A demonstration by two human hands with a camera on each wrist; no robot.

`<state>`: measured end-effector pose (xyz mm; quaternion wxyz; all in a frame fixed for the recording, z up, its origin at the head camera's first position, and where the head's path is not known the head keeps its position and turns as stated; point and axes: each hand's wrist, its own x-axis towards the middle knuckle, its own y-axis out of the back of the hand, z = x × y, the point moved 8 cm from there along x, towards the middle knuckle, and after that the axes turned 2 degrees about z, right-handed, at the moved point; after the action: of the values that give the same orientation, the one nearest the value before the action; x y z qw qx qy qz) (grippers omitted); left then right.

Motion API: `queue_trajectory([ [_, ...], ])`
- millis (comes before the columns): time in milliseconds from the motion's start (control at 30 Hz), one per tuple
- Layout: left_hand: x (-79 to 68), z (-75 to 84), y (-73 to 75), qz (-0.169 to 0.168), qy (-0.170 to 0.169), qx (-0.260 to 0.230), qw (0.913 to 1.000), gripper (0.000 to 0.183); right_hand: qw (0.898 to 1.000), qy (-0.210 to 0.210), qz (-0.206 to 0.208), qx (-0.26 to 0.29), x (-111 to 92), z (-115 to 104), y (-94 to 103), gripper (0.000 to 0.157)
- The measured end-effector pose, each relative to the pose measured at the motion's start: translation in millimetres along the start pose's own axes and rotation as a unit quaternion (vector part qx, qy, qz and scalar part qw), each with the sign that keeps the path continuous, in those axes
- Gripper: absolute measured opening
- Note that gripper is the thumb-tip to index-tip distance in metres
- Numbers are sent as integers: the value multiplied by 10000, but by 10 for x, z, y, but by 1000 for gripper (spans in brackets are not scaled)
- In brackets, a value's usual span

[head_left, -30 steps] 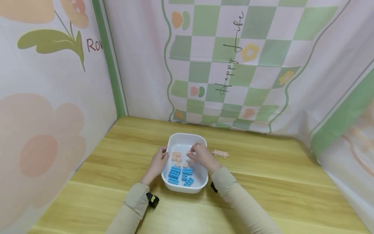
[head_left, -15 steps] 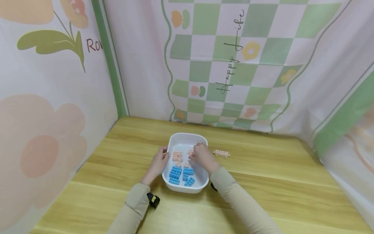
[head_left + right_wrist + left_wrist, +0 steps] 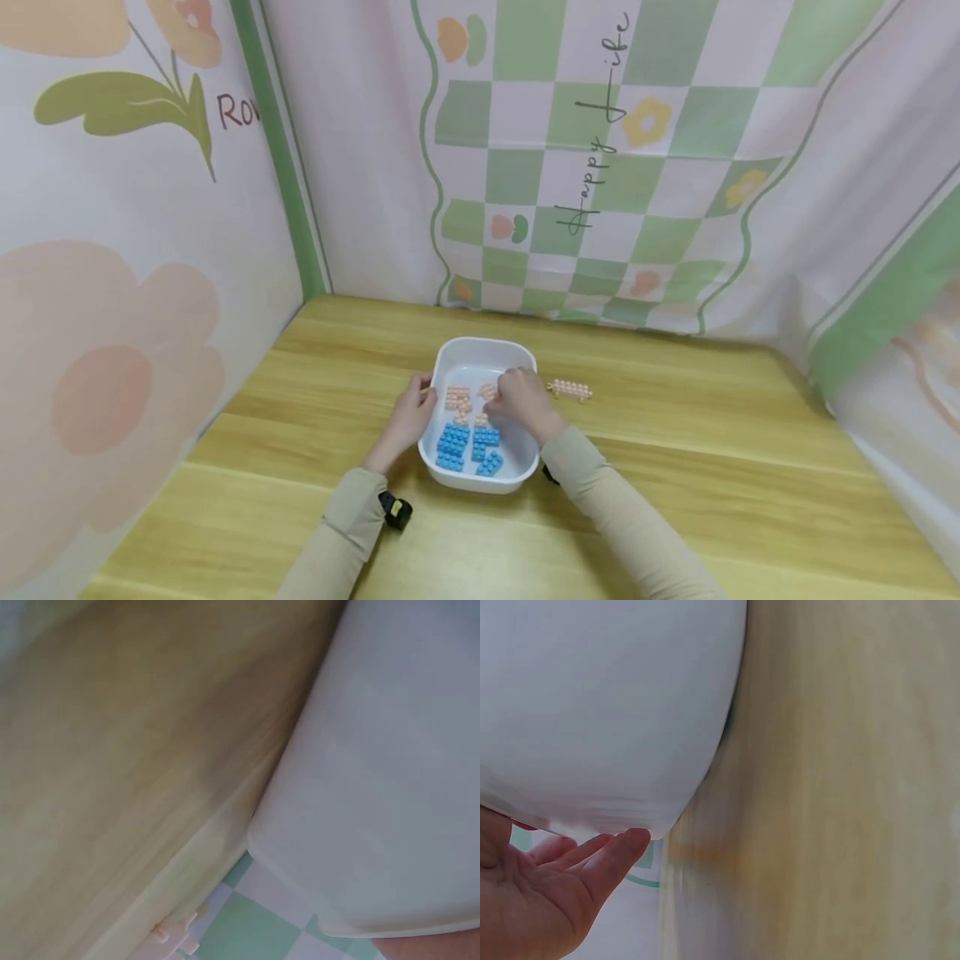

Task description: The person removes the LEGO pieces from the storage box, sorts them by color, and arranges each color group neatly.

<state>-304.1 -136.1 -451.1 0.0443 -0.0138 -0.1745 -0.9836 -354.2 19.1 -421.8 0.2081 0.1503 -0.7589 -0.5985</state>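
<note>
A white plastic basin [image 3: 483,482] holds blue building bricks [image 3: 453,440] near its front and pale-pink building bricks [image 3: 457,397] farther back. My left hand [image 3: 412,408] grips the basin's left side, thumb at the rim. In the left wrist view its fingers [image 3: 622,859] lie against the outer wall. My right hand [image 3: 522,398] reaches over the right rim, its curled fingers low among the pink bricks. A small pink cluster [image 3: 489,390] shows just beyond its fingertips. Whether those fingertips pinch a brick is hidden. The right wrist view shows mostly the basin's outer wall [image 3: 382,787].
Outside the basin, to its right, a pink brick assembly [image 3: 570,389] stands on the wooden table [image 3: 712,467]. Patterned curtains [image 3: 600,167] rise behind the table's back edge and on both sides.
My right hand has lowered slightly toward the basin floor. A pink piece first seen at its fingertips now shows in the basin beyond them. My left hand keeps its grip.
</note>
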Motion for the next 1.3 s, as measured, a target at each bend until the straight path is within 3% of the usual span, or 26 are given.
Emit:
queue_trajectory([
  [233,-7,8,0,31,3,-5,10000,41,9998,-99,-62,165,16,37,-21,24],
  [367,-8,5,-6,51,-17,47,10000,41,9984,-205,-52,527,8,55,-3,21],
  [600,-14,12,-7,53,39,71,10000,41,9937,61,450,1023,-19,36,96,23],
  [900,-36,27,-21,64,-43,112,9999,40,9777,374,1180,1696,-85,57,314,21],
  [1133,-56,37,-31,46,-20,128,9999,40,9576,603,977,2644,-148,123,376,19],
  [1300,-64,21,-25,62,41,138,9999,40,9568,615,914,2690,-202,210,390,19],
])
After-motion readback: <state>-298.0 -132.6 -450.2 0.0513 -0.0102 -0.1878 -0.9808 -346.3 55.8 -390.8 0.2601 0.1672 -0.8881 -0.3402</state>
